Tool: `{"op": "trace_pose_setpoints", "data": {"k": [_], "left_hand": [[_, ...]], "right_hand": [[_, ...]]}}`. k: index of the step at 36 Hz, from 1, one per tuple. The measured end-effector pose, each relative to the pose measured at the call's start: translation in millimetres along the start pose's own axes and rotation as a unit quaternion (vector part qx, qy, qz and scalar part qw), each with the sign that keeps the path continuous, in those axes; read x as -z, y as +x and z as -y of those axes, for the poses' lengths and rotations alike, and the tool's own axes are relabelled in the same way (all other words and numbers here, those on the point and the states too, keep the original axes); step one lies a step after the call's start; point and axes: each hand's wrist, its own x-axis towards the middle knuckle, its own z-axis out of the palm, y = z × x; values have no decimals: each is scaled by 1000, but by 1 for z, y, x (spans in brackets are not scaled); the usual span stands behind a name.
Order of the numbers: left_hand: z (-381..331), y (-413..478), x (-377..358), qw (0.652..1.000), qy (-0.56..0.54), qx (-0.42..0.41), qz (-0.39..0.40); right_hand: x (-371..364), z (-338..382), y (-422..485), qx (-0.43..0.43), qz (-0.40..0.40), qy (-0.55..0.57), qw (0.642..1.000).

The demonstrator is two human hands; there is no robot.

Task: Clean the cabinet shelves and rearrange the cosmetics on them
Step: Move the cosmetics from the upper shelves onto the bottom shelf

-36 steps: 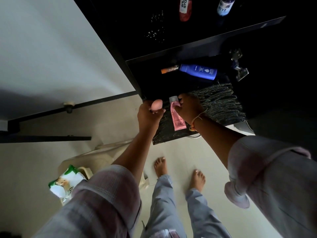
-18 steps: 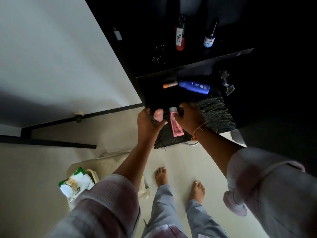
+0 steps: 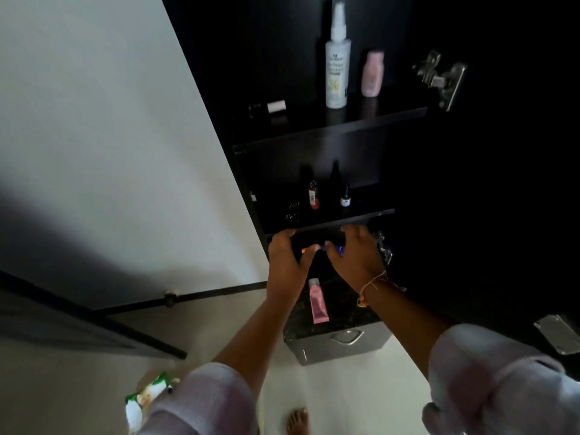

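Step looks like reaching into the low shelf [image 3: 329, 237] for the blue bottle [image 3: 340, 248] & orange tube [image 3: 303, 250]. Best to take one item per hand, lift clear of the shelf edge above.

Left hand [image 3: 287, 262]: fingers spread, nothing held, by the orange tube. Right hand [image 3: 357, 255]: open, fingers over the blue bottle, contact unclear. Pink tube [image 3: 317, 301] lies loose on the counter [image 3: 345, 312] btwn the wrists.

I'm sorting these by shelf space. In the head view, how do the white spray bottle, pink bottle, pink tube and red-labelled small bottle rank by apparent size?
1. white spray bottle
2. pink tube and pink bottle: look alike; the tube lies nearer, so unsure
3. red-labelled small bottle
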Motion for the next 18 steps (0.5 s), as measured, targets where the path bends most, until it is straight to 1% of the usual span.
{"op": "trace_pose_setpoints", "data": {"k": [3, 8, 18], "left_hand": [[-22, 18, 1, 1000, -28, -11, -10], [-38, 50, -3, 998, -58, -2, -19], [-16, 114, -35, 995, -80, 52, 12]], "right_hand": [[21, 11, 16, -2, -24, 6, 1000], [33, 13, 43, -14, -34, 27, 999], [16, 4, 97, -73, -29, 76, 994]]}}
